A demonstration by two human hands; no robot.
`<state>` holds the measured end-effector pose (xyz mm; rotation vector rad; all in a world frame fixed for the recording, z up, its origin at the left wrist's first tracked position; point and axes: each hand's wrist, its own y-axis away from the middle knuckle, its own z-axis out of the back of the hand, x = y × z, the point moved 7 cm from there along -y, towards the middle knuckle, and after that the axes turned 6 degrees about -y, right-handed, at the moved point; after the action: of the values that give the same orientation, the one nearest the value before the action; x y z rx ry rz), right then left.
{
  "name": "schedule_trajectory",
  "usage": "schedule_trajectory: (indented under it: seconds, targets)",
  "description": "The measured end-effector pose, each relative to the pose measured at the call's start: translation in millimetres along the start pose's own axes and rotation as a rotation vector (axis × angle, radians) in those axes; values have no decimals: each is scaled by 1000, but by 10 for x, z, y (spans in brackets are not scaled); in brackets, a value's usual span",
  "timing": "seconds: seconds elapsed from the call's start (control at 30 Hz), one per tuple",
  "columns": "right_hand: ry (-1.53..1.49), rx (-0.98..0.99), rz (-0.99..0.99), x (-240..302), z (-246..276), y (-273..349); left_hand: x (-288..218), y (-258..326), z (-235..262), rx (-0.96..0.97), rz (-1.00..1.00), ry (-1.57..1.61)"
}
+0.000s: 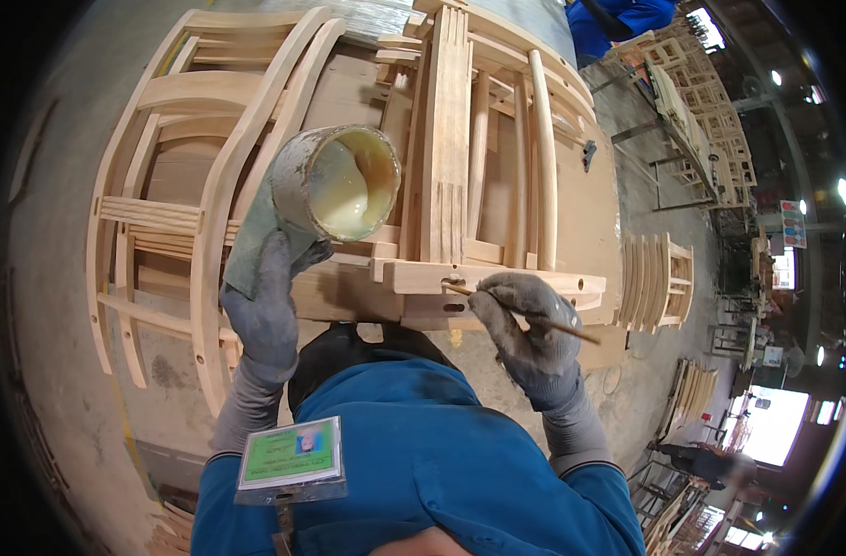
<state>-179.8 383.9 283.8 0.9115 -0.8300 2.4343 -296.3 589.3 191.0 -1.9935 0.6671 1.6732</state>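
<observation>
In a grey glove, my left hand (267, 301) grips a crusted round pot (298, 181) and a greenish cloth or sandpaper sheet (254, 243) against its side. Pale yellow, glue-like liquid (341, 193) lies inside the tilted pot. My gloved right hand (527, 326) pinches a thin wooden stick (564, 328). The stick's tip is at a slot in the end of a light wooden rail (520, 281), part of a frame (446, 139) stacked on the cardboard-covered surface. A second rail with a dark hole shows just below it.
Curved wooden chair-back frames (228, 148) lean at the left. A small dark object (589, 156) lies on the cardboard (585, 204). Stacked curved parts (647, 283) stand on the right. A person in blue (617, 28) is at the far top; metal racks (668, 120) hold more frames.
</observation>
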Motion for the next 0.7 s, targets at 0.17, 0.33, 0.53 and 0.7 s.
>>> schedule_trajectory:
  seconds: [0.17, 0.33, 0.53, 0.7]
  targets:
    - [-157, -146, -340, -225, 105, 107, 11, -48, 157, -38, -12, 14]
    - [-198, -133, -347, -123, -24, 67, 54, -69, 225, 61, -63, -218]
    - [-106, -190, -436, -218, 120, 151, 33, 26, 270, -34, 41, 59]
    - [-333, -196, -350, -205, -6, 80, -36, 197, 321, -19, -52, -48]
